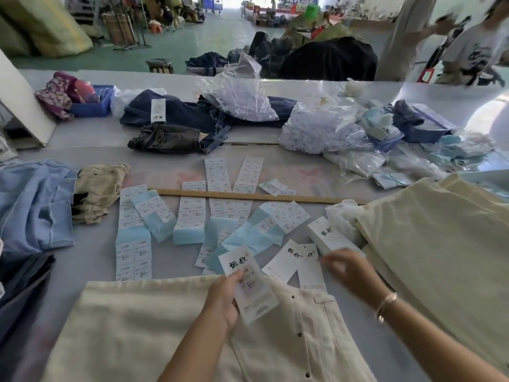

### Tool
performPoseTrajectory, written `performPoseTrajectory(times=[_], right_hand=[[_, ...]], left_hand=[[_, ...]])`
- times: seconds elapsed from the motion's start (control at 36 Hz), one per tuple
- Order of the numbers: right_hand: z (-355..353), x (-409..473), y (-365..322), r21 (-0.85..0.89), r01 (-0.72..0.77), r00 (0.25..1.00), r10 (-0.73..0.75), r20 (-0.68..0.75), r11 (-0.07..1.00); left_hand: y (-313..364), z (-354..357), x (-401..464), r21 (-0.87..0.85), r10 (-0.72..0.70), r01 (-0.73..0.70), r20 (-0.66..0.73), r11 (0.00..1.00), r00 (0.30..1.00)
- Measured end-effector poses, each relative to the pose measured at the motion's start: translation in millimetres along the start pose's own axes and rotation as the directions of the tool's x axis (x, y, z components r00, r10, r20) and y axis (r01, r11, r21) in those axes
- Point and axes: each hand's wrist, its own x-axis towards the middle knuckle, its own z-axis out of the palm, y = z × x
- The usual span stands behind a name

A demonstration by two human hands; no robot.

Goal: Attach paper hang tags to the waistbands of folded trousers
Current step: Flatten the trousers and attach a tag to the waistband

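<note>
Over the cream trousers (154,326) on the worktop (170,260), my left hand (223,296) pinches one hang tag (249,282); my right hand (347,267), fingers loosely extended, reaches the tag stack (326,235). I should align the tag at the waistband.

Bare forearms, no sleeves; thin metallic bangle (386,306) on right wrist.

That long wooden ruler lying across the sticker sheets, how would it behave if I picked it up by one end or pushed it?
The wooden ruler looks thin, flat and straight, so it would probably stay stiff when lifted by one end, perhaps sagging slightly. Being flat, it should slide rather than roll. It lies across several sticker sheets, so pushing it would likely drag or skew some of them.
</note>
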Motion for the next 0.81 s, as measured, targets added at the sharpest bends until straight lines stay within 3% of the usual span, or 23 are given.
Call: performPoseTrajectory(times=[0.08,0.19,0.33,0.39,0.53,0.69,0.81], right_hand=[[-24,56,39,0.089,-0.321,0.933,0.331,-0.143,0.943],[-33,118,88,-0.081,-0.523,0.852,0.517,-0.084,0.848],[-11,154,104,-0.348,-0.507,0.819,0.566,0.090,0.789],[-1,160,103,-0.374,-0.537,0.803,0.594,0.048,0.756],[16,148,110,-0.421,-0.514,0.844,0.529,-0.091,0.748],[9,140,115,-0.348,-0.528,0.833,0.552,-0.035,0.774],[-6,133,115,-0.454,-0.501,0.850,0.517,-0.101,0.737]], left_hand=[[-4,3,0,0.030,0.018,-0.018,0.022,0.999,1.000],[-12,2,7,0.037,0.046,-0.046,0.005,0.998,0.999],[-21,1,19,0.053,0.064,-0.061,-0.061,0.997,0.996],[-23,1,22,0.062,0.064,-0.060,-0.081,0.996,0.995],[-25,1,24,0.055,0.071,-0.066,-0.103,0.996,0.992],[-23,5,20,0.032,0.052,-0.049,-0.114,0.998,0.992],[-23,13,19,0.046,0.049,-0.044,-0.102,0.998,0.994]])
